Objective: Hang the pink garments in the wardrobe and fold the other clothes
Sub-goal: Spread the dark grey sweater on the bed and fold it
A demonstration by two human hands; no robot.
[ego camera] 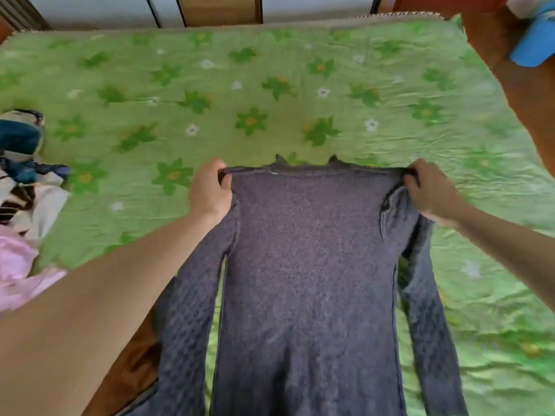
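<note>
- Left hand [210, 187]: fingers curled over, pinching the left shoulder seam of the dark grey-purple knitted long-sleeved jumper [309, 265].
- Right hand [432, 190]: fingers likewise curled, gripping the jumper's right shoulder, with some knit bunched beneath the palm.
- Jumper position: held taut between both hands at the shoulders, collar pointing away from the person, body and both sleeves trailing toward the near edge of the bed. Whether the lower hem rests on the bed or hangs off cannot be determined.
- Surface: green floral quilted bedspread [270, 94], wrinkled at the right.
- Left margin: a pale pink garment [21, 274] lies on the bed edge, beside a mixed heap of dark blue and striped clothes [21, 163].
- Assessment: the jumper is not pink, so it is for folding. The step in hand appears to be laying it out flat.
- Recommendation: lower the shoulders evenly onto open bedspread, keep the seam line straight, release the bunched knit at the right, then smooth the sleeves parallel before folding inward.
- Risk: the loose knit may stretch if pulled hard.
</note>
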